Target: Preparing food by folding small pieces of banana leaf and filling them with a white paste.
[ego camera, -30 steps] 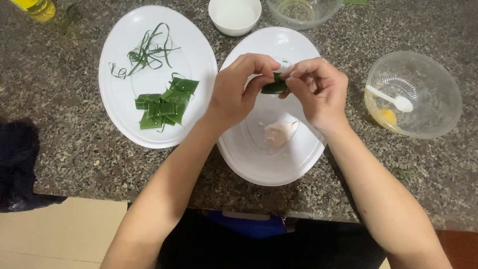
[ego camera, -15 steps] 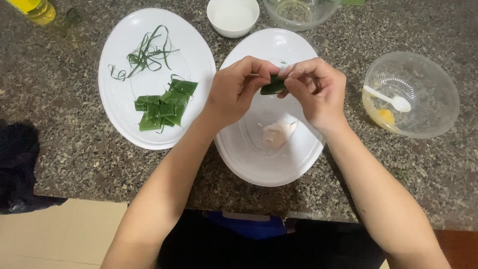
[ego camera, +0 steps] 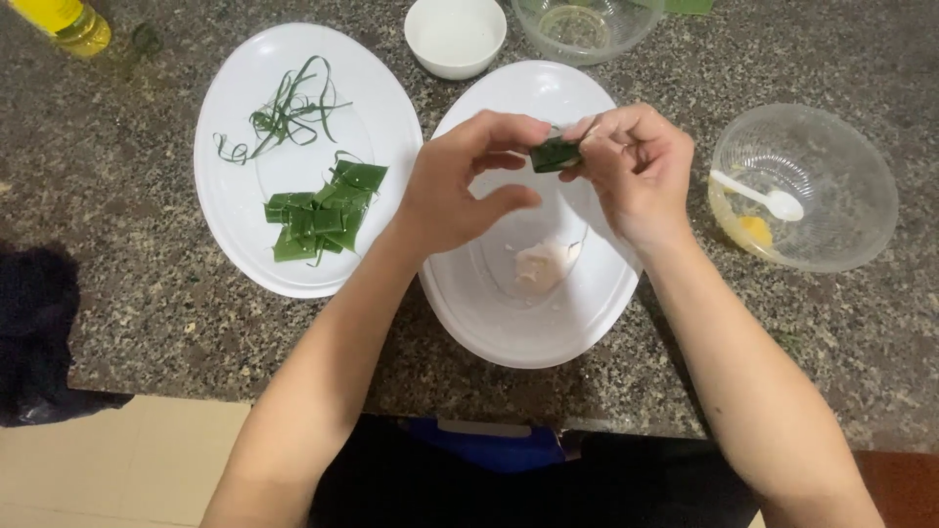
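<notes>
1. A yellow bottle [ego camera: 64,22] is seen at the 11 o'clock corner of the speckled stone counter [ego camera: 127,293]; only its lower part is in view, and no label can be made out.
2. A white oval plate [ego camera: 235,235] is placed left of centre, with thin green strips [ego camera: 284,112] at its 12 o'clock end and a pile of folded green leaf pieces [ego camera: 323,210] near its middle.
3. A small white bowl [ego camera: 455,36] is set at 12 o'clock, just beside a clear glass bowl [ego camera: 587,24].
4. A second white plate [ego camera: 533,323] lies at centre, with a pale lump of dough [ego camera: 543,264] on it.
5. Above that plate, a small folded green leaf parcel [ego camera: 556,154] is pinched between the fingertips of the left hand [ego camera: 460,186] and the right hand [ego camera: 636,171], which are brought together on it.
6. At 3 o'clock, a clear bowl [ego camera: 831,166] holds a white spoon [ego camera: 768,198] and a yellow filling [ego camera: 751,230].
7. Bare counter is left along the near edge at 6 o'clock and the far left.
</notes>
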